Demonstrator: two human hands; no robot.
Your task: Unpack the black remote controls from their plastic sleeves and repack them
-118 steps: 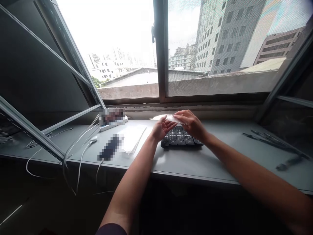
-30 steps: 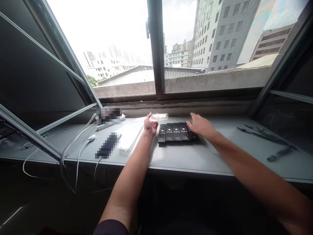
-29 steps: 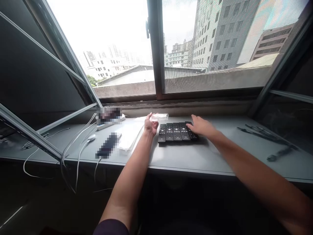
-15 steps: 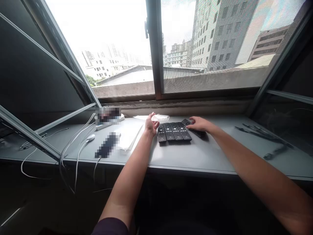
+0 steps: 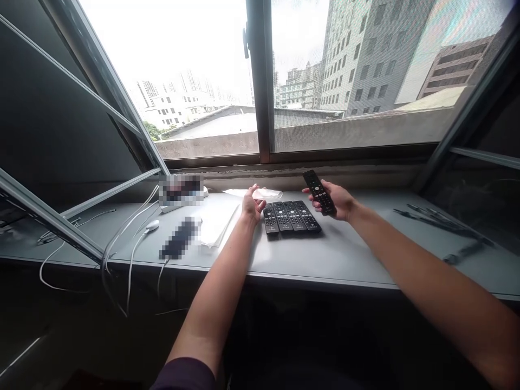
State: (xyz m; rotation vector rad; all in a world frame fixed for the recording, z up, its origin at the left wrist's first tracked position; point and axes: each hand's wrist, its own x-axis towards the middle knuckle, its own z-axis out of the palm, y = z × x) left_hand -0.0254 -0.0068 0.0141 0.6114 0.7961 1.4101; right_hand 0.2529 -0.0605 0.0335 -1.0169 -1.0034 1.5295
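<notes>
A black remote control [image 5: 318, 192] with rows of small buttons is gripped in my right hand [image 5: 338, 200], tilted and raised above the desk. Several more black remote controls [image 5: 291, 218] lie side by side in a row on the desk, button side up. At the left end of that row is my left hand [image 5: 252, 203], palm turned up and fingers loosely curled apart, with nothing in it. Its fingertips are close to the leftmost remote; whether they touch it I cannot tell.
White paper sheets [image 5: 219, 226] lie left of my left forearm. Further left are a blurred-out dark device [image 5: 179, 238], a white cable plug [image 5: 151, 226] and loose cables. Dark cables [image 5: 442, 225] lie at the right. A window stands behind the grey desk [image 5: 345, 257].
My right hand has lifted the remote control off the desk from beside the row and turned it upright toward me. My left hand has stayed in place.
</notes>
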